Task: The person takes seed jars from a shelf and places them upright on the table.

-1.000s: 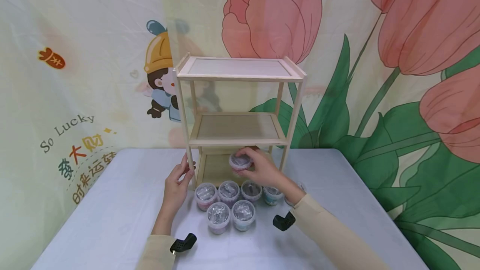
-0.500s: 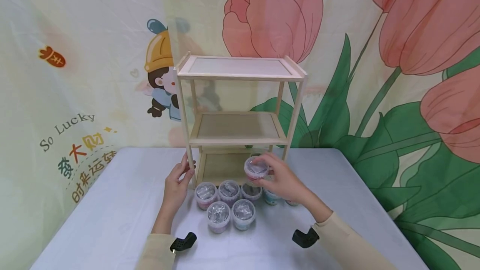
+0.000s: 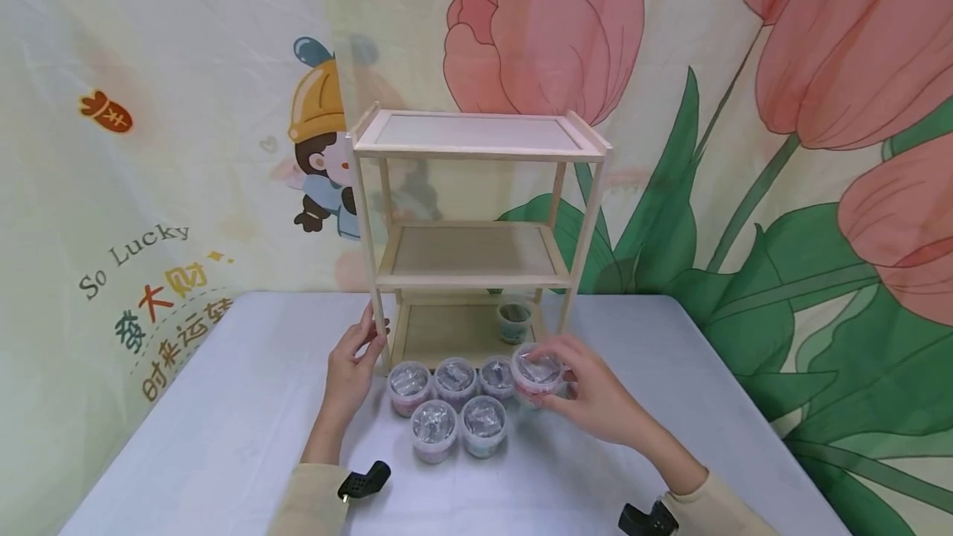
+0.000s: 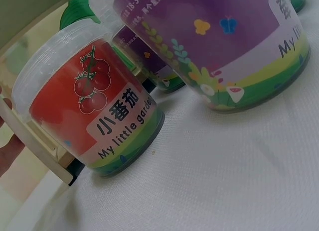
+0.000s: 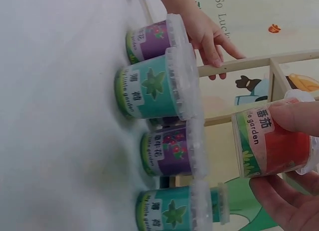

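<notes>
My right hand (image 3: 596, 395) holds a small clear-lidded seed-growing cup (image 3: 538, 379) between thumb and fingers, in front of the three-tier wooden shelf rack (image 3: 476, 281). In the right wrist view the held cup (image 5: 286, 149) has a red tomato label reading "little garden". My left hand (image 3: 351, 366) grips the rack's front left post (image 3: 375, 304) near its foot. Several similar cups (image 3: 434, 433) stand on the table before the rack, with red, purple and teal labels. Another cup, a teal one (image 3: 514, 323), stands on the bottom tier at its right side.
A white cloth (image 3: 223, 420) covers the table. Behind the rack hangs a printed curtain (image 3: 417, 23) with tulips. The middle tier (image 3: 472, 251) sits low above the bottom one. In the left wrist view a red-labelled cup (image 4: 94, 101) stands close to a rack post.
My right hand has carried the red-labelled cup out from the bottom tier, rightward and toward me. The teal cup on that tier has come into view. My left hand stays on the post.
</notes>
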Tool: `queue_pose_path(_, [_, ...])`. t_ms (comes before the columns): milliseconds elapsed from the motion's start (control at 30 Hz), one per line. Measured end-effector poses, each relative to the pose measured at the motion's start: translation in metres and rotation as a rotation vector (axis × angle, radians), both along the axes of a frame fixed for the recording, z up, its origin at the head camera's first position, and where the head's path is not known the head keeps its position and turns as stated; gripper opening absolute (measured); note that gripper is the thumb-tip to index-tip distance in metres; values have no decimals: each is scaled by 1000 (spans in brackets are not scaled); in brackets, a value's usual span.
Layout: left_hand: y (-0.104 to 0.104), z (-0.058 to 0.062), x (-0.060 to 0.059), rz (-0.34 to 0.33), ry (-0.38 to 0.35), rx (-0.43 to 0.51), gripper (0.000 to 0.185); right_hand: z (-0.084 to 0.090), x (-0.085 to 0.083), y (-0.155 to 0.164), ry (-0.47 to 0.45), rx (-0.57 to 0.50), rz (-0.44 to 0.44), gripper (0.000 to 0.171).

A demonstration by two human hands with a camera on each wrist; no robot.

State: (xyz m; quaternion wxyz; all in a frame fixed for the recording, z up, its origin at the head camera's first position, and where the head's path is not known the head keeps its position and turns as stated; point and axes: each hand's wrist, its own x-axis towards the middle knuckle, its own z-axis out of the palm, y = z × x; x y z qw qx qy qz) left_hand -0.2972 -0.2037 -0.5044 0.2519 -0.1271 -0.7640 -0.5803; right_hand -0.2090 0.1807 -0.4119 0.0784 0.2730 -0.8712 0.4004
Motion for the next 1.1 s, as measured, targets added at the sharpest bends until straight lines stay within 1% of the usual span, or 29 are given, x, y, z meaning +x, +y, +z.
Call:
queue_pose_path(133, [1, 1, 1, -2, 3, -9, 61, -10, 5, 4, 4, -14, 7, 52])
queue_pose_path(300, [1, 0, 1, 12, -1, -20, 62, -25, 9, 6, 2, -34, 2, 51])
queue_pose_path(567, [2, 0, -1, 2, 19, -6, 61, -49, 16, 6, -1, 0, -14, 51])
queue_pose_path(800, [1, 3, -2, -6, 21, 11, 59, -61, 16, 6, 16, 17, -4, 51])
queue_pose_path(967, [1, 1, -1, 14, 36, -28, 61, -69, 16, 4, 27, 21, 0, 54])
queue_pose_path(1100, [0, 0, -1, 11, 34, -29, 62, -74, 16, 3, 14, 9, 4, 56])
